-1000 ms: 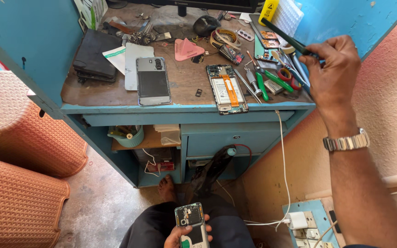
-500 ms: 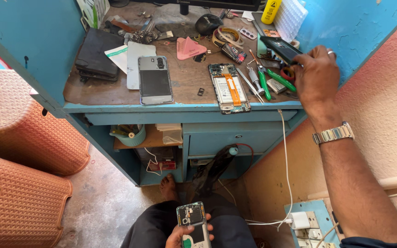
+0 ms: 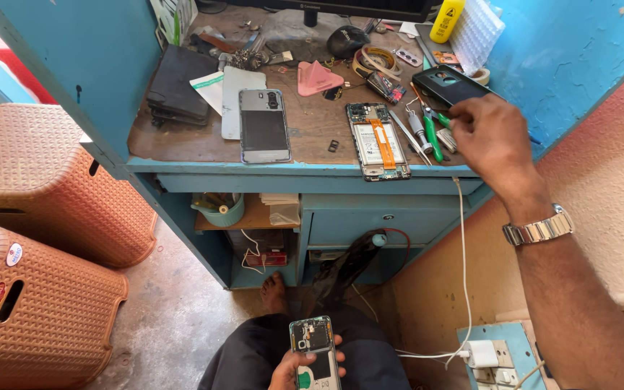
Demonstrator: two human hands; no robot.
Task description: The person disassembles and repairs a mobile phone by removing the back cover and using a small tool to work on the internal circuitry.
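The opened phone (image 3: 378,141) overhangs the front edge of the blue workbench (image 3: 290,167), bare wood to its left. Just right of it lie green-handled pliers (image 3: 432,130) and tweezers — crowded. Over these the right hand (image 3: 491,137) curls, fingertips touching the tools; a dark phone case (image 3: 449,85) sits just behind. Below, the left hand (image 3: 303,367) grips a backless phone (image 3: 314,352) on the lap.

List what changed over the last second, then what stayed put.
The right hand came down from the blue wall toward the desk. The dark phone case it held a second ago now lies on the desk, fingertips at its edge among the green-handled tools. Whether it still grips the case is unclear. Unchanged: the left hand holds the opened phone on the lap; the opened phone on the desk and the grey phone lie as before.
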